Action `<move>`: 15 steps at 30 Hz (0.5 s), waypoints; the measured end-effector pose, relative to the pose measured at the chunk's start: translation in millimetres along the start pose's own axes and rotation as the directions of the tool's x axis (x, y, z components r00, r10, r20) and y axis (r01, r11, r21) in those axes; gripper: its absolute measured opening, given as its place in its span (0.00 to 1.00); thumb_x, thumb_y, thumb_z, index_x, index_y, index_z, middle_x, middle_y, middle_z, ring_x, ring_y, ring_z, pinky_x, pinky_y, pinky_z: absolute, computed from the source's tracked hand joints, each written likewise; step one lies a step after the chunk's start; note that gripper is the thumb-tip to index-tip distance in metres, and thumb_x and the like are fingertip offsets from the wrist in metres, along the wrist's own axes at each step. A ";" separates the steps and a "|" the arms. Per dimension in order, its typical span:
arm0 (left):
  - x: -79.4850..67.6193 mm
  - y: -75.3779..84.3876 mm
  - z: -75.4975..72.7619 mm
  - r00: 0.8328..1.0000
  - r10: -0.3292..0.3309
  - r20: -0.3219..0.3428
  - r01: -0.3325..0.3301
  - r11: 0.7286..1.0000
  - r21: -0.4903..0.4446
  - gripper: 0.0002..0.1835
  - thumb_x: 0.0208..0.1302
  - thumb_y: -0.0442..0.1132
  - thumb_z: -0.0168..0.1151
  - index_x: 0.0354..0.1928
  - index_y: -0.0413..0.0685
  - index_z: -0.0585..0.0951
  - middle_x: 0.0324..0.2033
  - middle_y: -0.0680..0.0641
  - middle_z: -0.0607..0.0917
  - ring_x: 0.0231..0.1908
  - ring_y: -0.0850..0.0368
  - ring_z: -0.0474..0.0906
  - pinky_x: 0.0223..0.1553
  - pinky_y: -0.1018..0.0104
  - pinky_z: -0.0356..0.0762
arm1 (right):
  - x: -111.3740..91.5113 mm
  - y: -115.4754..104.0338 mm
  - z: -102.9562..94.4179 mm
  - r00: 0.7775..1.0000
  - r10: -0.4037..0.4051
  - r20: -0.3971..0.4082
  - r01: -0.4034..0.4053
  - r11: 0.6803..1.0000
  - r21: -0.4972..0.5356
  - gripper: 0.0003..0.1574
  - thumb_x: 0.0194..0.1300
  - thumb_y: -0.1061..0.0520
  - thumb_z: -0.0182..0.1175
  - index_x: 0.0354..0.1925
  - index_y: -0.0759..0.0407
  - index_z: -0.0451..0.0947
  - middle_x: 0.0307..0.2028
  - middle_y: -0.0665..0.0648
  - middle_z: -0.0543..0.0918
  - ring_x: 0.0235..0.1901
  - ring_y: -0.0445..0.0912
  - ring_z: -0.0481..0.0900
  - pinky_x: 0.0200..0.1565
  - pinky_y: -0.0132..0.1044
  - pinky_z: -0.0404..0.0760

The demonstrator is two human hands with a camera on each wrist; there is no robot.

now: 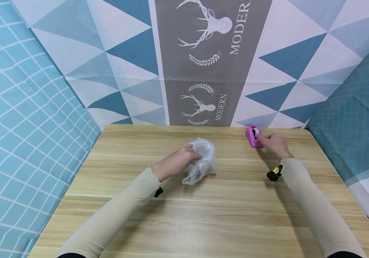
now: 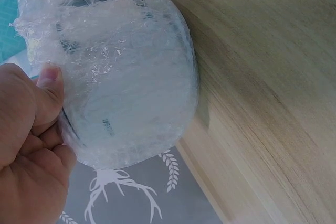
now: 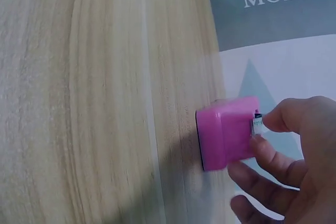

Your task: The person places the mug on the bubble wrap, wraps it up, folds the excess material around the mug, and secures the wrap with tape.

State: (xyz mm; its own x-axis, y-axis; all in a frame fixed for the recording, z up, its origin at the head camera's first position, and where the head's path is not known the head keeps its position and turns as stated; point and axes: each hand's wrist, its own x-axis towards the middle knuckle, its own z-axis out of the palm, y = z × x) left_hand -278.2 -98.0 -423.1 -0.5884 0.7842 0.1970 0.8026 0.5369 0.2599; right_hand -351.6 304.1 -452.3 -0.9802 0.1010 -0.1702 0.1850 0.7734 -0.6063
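Observation:
A round, dish-like thing wrapped in bubble wrap (image 2: pixel 131 87) stands tilted on the table in the left wrist view. My left hand (image 1: pixel 178 161) pinches its edge, thumb on the near face and fingers behind. What lies inside the wrap shows only dimly. Farther right, a pink tape dispenser (image 1: pixel 252 138) sits near the table's back edge. My right hand (image 3: pixel 299 161) is at its top, with thumb and index finger pinching the small white tape (image 3: pixel 256 126). The other fingers curl loosely beside the dispenser's body.
The wooden table (image 1: pixel 203 222) reaches a patterned cloth backdrop (image 1: pixel 200 64) at its back edge. Blue checked cloth (image 1: pixel 20 118) hangs along the left side. A dark device with a yellow mark (image 1: pixel 274 173) is strapped at the right wrist.

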 end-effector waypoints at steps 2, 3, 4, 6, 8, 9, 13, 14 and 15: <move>-0.1 -0.3 0.3 1.000 0.002 -0.002 -0.002 1.000 0.001 0.10 0.62 0.26 0.69 0.43 0.46 0.86 0.37 0.51 0.89 0.43 0.57 0.86 0.77 0.50 0.60 | -0.8 -0.9 0.5 1.000 0.019 0.017 -0.019 1.000 0.021 0.45 0.75 0.30 0.48 0.55 0.72 0.80 0.48 0.69 0.83 0.44 0.55 0.73 0.38 0.39 0.70; 0.0 -0.5 0.5 1.000 0.002 -0.002 -0.002 1.000 0.000 0.10 0.62 0.26 0.69 0.42 0.46 0.86 0.37 0.51 0.89 0.43 0.57 0.86 0.78 0.50 0.60 | -1.2 -1.7 0.9 0.999 0.033 0.024 -0.033 0.999 0.033 0.46 0.75 0.30 0.48 0.56 0.71 0.79 0.49 0.70 0.82 0.45 0.55 0.73 0.39 0.39 0.71; 0.0 -0.8 0.7 1.000 0.002 -0.002 -0.002 1.000 0.000 0.10 0.62 0.26 0.69 0.42 0.46 0.86 0.37 0.51 0.89 0.43 0.57 0.86 0.78 0.50 0.60 | -1.6 -2.3 1.2 0.999 0.044 0.031 -0.045 0.998 0.045 0.46 0.75 0.29 0.47 0.56 0.71 0.79 0.50 0.70 0.82 0.46 0.56 0.73 0.41 0.40 0.71; 0.3 -0.8 1.0 1.000 0.000 -0.001 0.000 1.000 -0.003 0.10 0.62 0.26 0.69 0.43 0.47 0.86 0.37 0.51 0.89 0.43 0.57 0.86 0.78 0.51 0.60 | -2.5 -3.4 1.4 0.997 0.064 0.036 -0.066 0.996 0.066 0.47 0.75 0.29 0.46 0.58 0.71 0.77 0.54 0.72 0.80 0.49 0.57 0.72 0.45 0.43 0.72; 0.4 -0.6 1.0 1.000 -0.003 0.002 0.003 1.000 -0.007 0.10 0.62 0.26 0.69 0.43 0.47 0.86 0.38 0.52 0.89 0.44 0.57 0.86 0.78 0.51 0.59 | -3.3 -3.9 1.7 0.996 0.086 0.036 -0.089 0.990 0.110 0.48 0.76 0.29 0.44 0.63 0.71 0.74 0.60 0.74 0.77 0.55 0.59 0.71 0.52 0.48 0.74; 0.5 -0.6 0.8 1.000 -0.003 0.004 0.003 1.000 -0.008 0.11 0.62 0.26 0.69 0.43 0.47 0.86 0.38 0.52 0.89 0.44 0.57 0.86 0.78 0.51 0.59 | -3.5 -4.0 1.9 0.995 0.093 0.040 -0.098 0.985 0.140 0.48 0.76 0.30 0.43 0.65 0.71 0.73 0.62 0.74 0.76 0.57 0.60 0.71 0.56 0.51 0.74; 0.4 -1.1 0.7 1.000 0.000 0.004 0.000 1.000 -0.009 0.11 0.63 0.26 0.69 0.45 0.46 0.87 0.39 0.51 0.90 0.45 0.56 0.86 0.78 0.51 0.59 | -4.1 -4.5 1.9 0.988 0.140 0.060 -0.150 0.956 0.252 0.51 0.75 0.27 0.39 0.67 0.70 0.71 0.66 0.73 0.72 0.64 0.60 0.68 0.68 0.54 0.67; 0.4 -1.3 0.7 1.000 0.001 0.000 -0.001 1.000 -0.009 0.11 0.62 0.27 0.69 0.45 0.46 0.87 0.39 0.50 0.90 0.46 0.56 0.86 0.78 0.51 0.59 | -4.2 -4.9 1.8 0.987 0.147 0.066 -0.159 0.951 0.265 0.52 0.74 0.25 0.38 0.65 0.69 0.72 0.66 0.72 0.72 0.64 0.59 0.67 0.68 0.54 0.67; 0.5 -1.6 0.9 1.000 0.004 -0.004 -0.004 1.000 -0.009 0.12 0.62 0.26 0.69 0.46 0.45 0.87 0.40 0.50 0.90 0.46 0.55 0.86 0.78 0.50 0.59 | -4.4 -5.4 1.8 0.986 0.153 0.074 -0.167 0.947 0.273 0.54 0.73 0.23 0.38 0.64 0.68 0.73 0.66 0.71 0.72 0.64 0.59 0.67 0.67 0.54 0.67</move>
State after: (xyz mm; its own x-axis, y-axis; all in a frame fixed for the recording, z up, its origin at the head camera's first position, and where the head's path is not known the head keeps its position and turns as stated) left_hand -279.7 -98.2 -424.3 -0.5860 0.7848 0.2020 0.8038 0.5314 0.2673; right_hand -348.1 298.4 -449.7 -0.9326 0.1711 -0.3179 0.3584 0.5448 -0.7582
